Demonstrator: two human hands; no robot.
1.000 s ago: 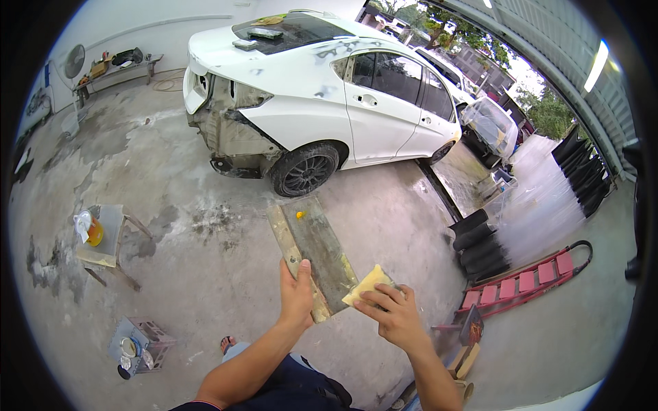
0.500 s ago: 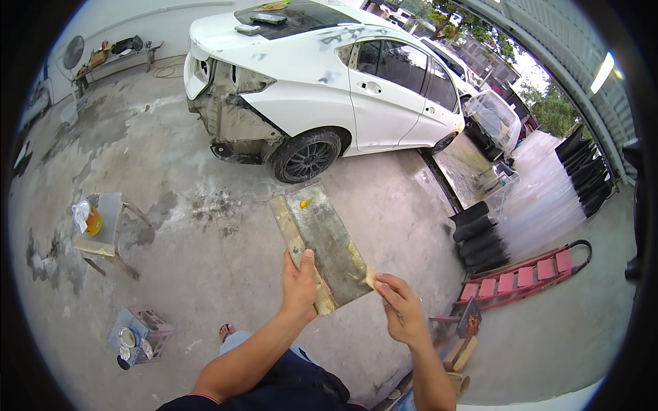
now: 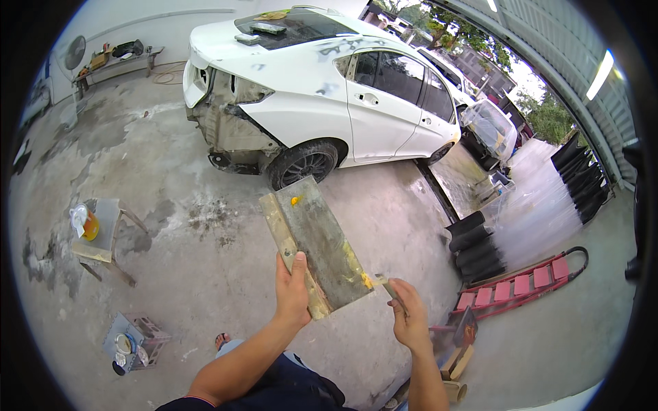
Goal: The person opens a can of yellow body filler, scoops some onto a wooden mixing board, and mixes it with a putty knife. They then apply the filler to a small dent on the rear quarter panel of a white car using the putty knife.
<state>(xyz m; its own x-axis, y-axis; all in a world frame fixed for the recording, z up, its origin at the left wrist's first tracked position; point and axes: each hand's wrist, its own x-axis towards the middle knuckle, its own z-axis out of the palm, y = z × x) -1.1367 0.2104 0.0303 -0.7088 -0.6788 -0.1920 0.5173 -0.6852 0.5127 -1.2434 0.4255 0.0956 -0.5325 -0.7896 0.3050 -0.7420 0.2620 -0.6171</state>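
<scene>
My left hand [image 3: 293, 291] is closed around the wooden strip along the left edge of a flat grey mixing board [image 3: 322, 240], thumb on top. A small bright yellow-orange dab [image 3: 295, 201] lies near the board's far end. At its near right corner is a smear of yellow putty [image 3: 368, 280], and pale yellow residue lines the right edge. My right hand [image 3: 409, 318] pinches a small putty knife [image 3: 392, 288] just right of that corner. The fingers partly cover the knife, and its tip is close to the smear; whether it touches is unclear.
A white car [image 3: 301, 103] with its rear bumper off stands ahead. To the left are a small table [image 3: 106, 236] with an orange-yellow container and a crate [image 3: 152, 335] holding cans. A red stepladder [image 3: 514, 284] lies at right, beside black-and-clear sheeting [image 3: 528, 195].
My right hand has moved slightly right and down from the board's corner, and the knife shows more. The corner smear now looks brighter yellow. The board sits a little farther left.
</scene>
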